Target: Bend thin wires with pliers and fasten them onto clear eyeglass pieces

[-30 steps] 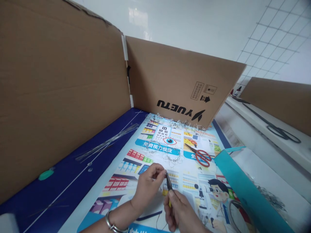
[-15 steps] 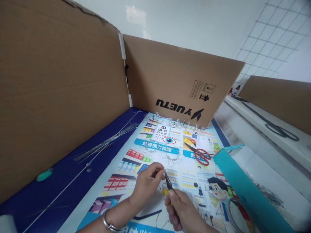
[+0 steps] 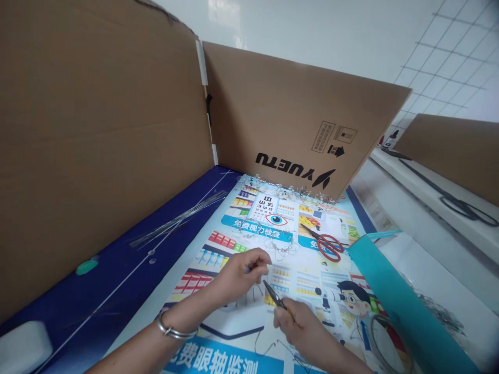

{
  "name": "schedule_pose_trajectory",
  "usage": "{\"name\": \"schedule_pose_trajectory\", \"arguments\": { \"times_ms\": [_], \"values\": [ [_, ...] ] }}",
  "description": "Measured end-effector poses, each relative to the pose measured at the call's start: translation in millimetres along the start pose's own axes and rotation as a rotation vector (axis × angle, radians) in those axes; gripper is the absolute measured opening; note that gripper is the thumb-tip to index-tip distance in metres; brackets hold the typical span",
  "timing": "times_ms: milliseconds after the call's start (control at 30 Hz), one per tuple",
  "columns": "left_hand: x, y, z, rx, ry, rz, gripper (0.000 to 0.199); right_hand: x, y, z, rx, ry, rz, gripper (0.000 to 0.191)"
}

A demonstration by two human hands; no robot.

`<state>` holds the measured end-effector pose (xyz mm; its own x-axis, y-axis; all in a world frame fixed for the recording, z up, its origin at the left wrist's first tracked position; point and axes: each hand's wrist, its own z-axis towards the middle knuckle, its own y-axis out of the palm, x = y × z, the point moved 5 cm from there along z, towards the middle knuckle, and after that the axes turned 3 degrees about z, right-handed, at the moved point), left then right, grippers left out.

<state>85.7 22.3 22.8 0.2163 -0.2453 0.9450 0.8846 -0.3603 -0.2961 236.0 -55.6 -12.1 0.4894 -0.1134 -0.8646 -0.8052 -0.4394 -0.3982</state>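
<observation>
My left hand [image 3: 249, 271], with a silver bangle [image 3: 175, 330] at the wrist, is closed in a pinch on thin wire, whose strands hang below the fingers. To its right my right hand [image 3: 294, 319] is wrapped round a pair of dark-nosed pliers [image 3: 275, 295]. The pliers' tip points up and left, just below the left fingertips. Whether the jaws touch the wire is too small to tell. Bent wires [image 3: 268, 343] lie on the printed poster [image 3: 234, 332] under the hands.
Red-handled scissors [image 3: 329, 246] and curled wire pieces [image 3: 283, 246] lie beyond the hands. Straight wires [image 3: 179, 218] rest on the blue surface at left. A teal-edged box [image 3: 405, 301] with wire pieces stands at right. Cardboard panels [image 3: 288, 114] rise behind.
The pliers' tip has moved down from the left fingertips, and my right hand has shifted slightly right. The view has shifted a little, and more of the white object at lower left shows.
</observation>
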Motion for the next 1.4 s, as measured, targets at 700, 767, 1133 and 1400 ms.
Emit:
{"name": "schedule_pose_trajectory", "arguments": {
  "times_ms": [700,767,1133,1400],
  "values": [
    [-15,0.7,4,-0.139,-0.133,-0.336,0.016,-12,-13,-4,-0.057,-0.099,-0.376,0.032],
    [-18,3.1,5,-0.096,-0.158,-0.356,0.015,-10,-13,-2,-0.043,-0.086,-0.368,0.033],
    [-25,19.1,-2,-0.014,-0.292,-0.751,0.031,-1,-12,-1,0.032,-0.072,-0.218,0.034],
    [-22,24.5,-6,-0.040,-0.290,-0.792,0.033,0,-12,0,0.071,-0.064,-0.178,0.035]
  ]
}}
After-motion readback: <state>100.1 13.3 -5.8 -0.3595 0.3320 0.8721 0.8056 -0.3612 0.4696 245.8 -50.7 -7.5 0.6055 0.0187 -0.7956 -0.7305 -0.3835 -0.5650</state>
